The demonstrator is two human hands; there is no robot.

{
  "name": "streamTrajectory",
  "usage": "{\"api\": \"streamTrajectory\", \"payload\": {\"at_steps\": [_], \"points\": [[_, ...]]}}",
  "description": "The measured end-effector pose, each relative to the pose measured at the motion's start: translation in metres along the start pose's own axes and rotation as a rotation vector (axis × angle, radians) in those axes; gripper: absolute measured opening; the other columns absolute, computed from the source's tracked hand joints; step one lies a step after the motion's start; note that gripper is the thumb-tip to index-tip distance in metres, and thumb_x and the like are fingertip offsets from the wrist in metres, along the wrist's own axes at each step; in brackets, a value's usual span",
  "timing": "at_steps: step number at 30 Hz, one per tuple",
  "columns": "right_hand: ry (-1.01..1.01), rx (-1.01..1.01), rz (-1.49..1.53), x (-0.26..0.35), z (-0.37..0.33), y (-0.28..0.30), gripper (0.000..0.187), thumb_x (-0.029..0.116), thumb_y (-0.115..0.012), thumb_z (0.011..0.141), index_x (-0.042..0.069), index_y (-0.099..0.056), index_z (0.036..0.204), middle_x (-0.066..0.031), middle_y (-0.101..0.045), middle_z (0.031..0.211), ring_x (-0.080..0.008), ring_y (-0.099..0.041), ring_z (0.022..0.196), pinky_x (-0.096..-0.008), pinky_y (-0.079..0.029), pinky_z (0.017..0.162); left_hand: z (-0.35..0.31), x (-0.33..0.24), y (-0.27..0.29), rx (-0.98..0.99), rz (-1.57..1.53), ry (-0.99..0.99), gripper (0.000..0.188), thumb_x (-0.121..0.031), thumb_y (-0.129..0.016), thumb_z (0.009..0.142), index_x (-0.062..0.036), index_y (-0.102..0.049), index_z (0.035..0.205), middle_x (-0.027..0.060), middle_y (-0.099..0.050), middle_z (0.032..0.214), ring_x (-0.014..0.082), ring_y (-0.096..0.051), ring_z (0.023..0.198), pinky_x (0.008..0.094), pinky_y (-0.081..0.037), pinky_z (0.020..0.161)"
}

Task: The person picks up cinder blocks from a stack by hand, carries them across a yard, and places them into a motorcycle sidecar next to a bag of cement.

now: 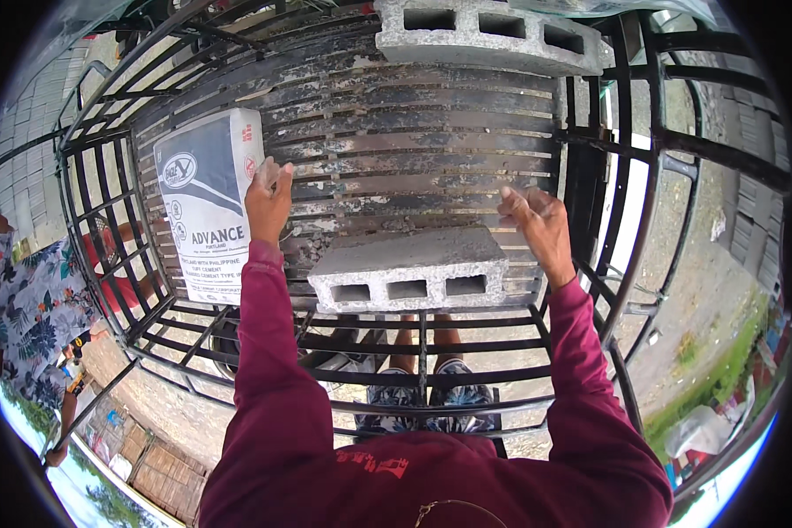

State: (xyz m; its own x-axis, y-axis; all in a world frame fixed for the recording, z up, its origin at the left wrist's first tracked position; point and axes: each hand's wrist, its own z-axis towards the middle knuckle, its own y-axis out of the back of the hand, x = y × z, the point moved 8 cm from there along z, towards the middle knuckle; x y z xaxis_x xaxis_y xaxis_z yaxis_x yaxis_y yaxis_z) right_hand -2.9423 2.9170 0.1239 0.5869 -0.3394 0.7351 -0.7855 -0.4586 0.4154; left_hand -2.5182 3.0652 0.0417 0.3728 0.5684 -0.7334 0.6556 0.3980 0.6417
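A grey hollow concrete block (409,253) lies on the slatted bed close to me, its row of three holes facing my side. Above and left of it is my left hand (268,204), fingers loosely curled and apart, with nothing in them. That hand is beside the right edge of a white and dark grey paper cement bag (209,160), lying flat; I cannot tell whether they touch. On the other side, my right hand (539,227) hovers right of the block, clear of it, its fingers bent, apart and empty.
Worn wooden slats (414,167) floor the cart, with black metal rails (422,380) around it. Another hollow block (493,44) stands at the far right. Outside the left rails is a person in a flowered shirt (40,282). Stacked blocks (757,207) line the right.
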Motion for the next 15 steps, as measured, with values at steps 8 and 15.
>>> {"api": "streamTrajectory", "payload": {"at_steps": [8, 15], "points": [[0.344, -0.160, -0.745, -0.044, -0.139, -0.121, 0.057, 0.041, -0.070, 0.079, -0.002, -0.050, 0.112, -0.0160, -0.058, 0.096, -0.0328, -0.054, 0.096, -0.0486, -0.035, 0.089, -0.221, 0.094, -0.032, 0.506, 0.032, 0.353, 0.054, -0.045, -0.068, 0.082, 0.0036, -0.062, 0.103, 0.0161, -0.068, 0.094, 0.0218, -0.064, 0.089, 0.0355, -0.048, 0.080], [0.221, -0.115, -0.910, -0.092, -0.134, -0.136, 0.063, 0.058, -0.061, 0.080, -0.004, -0.056, 0.091, -0.0211, -0.061, 0.092, -0.0377, -0.053, 0.102, -0.0529, -0.031, 0.095, -0.211, 0.107, -0.053, 0.344, -0.104, 0.328, 0.032, -0.025, -0.073, 0.077, 0.0002, -0.067, 0.096, 0.0103, -0.071, 0.084, 0.0192, -0.067, 0.077, 0.0332, -0.050, 0.068]]}}
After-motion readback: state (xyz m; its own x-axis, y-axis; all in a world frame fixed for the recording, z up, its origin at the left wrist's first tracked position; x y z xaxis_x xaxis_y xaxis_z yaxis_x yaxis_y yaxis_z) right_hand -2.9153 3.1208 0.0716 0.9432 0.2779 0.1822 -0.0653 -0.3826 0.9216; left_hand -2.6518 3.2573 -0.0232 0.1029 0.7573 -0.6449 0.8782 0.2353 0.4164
